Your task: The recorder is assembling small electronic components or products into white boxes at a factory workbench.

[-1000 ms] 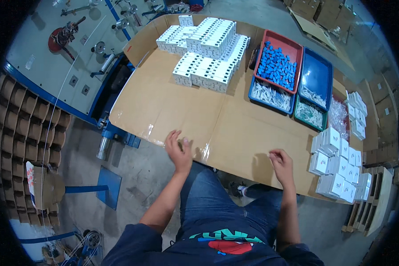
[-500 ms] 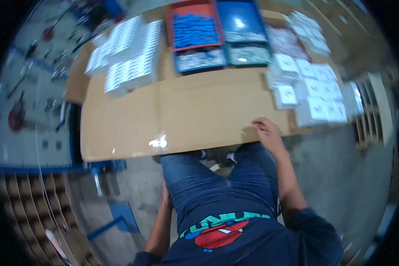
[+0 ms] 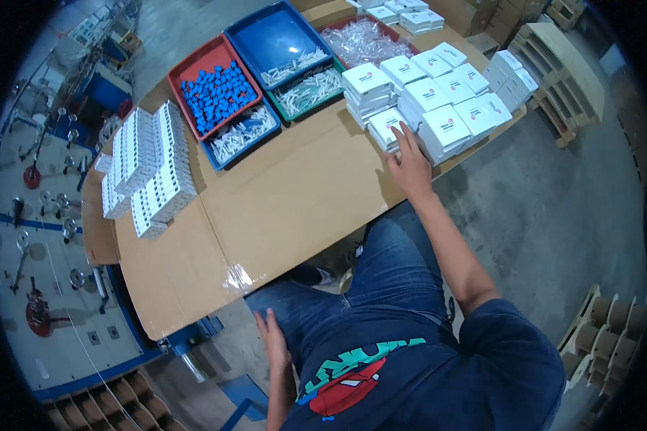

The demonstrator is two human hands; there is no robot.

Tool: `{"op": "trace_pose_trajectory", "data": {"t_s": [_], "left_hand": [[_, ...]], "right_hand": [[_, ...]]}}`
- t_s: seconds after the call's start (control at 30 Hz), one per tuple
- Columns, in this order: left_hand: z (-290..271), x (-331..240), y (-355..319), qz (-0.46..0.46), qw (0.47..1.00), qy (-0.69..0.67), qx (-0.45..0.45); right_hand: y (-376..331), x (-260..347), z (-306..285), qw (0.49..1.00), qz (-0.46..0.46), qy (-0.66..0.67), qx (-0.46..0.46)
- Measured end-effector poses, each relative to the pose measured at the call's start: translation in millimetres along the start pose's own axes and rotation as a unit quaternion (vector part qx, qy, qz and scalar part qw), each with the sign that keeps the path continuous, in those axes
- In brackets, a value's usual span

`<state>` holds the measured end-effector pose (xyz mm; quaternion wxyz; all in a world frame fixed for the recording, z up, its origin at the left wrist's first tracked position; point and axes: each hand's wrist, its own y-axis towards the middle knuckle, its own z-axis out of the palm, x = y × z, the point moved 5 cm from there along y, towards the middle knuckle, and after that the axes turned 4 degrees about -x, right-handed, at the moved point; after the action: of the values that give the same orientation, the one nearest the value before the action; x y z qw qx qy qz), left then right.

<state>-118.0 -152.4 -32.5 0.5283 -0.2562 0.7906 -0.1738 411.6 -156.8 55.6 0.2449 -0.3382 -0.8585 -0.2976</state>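
At the left of the cardboard-covered table (image 3: 287,208) stood your stacks of white blocks (image 3: 134,154) with small dark openings. Next came a red tray (image 3: 208,57) of blue pieces, above a blue tray (image 3: 255,149) of slender white pieces. Below the table edge, your left hand (image 3: 275,345) was beside your left thigh, empty as far as could be seen, its fingers slightly apart. Further right were a larger blue tray (image 3: 277,39), a green tray (image 3: 316,108) of similar white pieces, and clear plastic bags (image 3: 366,42). At the right end of the table, flat white square boxes (image 3: 438,129) stood in close stacks. Your right hand (image 3: 411,161) reached to the near white box (image 3: 385,126), atop a low front stack. Its fingers were a little parted over the box's right edge; whether they were clamped on it could not be told. The box looked light, stiff and smooth, likely to slide under a loose touch and to dent at its corners if squeezed. Its two opposite side edges seemed the best hold, with the taller neighbouring stack crowding the right one.
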Motion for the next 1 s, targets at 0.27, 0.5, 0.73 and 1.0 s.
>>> {"op": "trace_pose_trajectory", "data": {"t_s": [0.27,0.5,0.73,1.0], "left_hand": [[94.3,-90.6,-40.2,0.123,0.937,0.064,0.321],[138.7,-125.0,-63.9,0.106,0.914,-0.049,0.388],[183.4,-184.8,-77.9,0.099,0.882,-0.083,0.454],[225.8,-217.6,-80.5,0.183,0.84,-0.248,0.446]], "right_hand": [[2.0,-38.5,29.2,1.0,-0.016,-0.011,-0.019],[-10.4,-18.3,0.3,0.986,-0.096,0.05,-0.128],[-59.7,45.4,-32.4,0.962,-0.093,0.237,-0.096],[-107.9,107.0,-47.5,0.94,-0.138,0.312,-0.007]]}}
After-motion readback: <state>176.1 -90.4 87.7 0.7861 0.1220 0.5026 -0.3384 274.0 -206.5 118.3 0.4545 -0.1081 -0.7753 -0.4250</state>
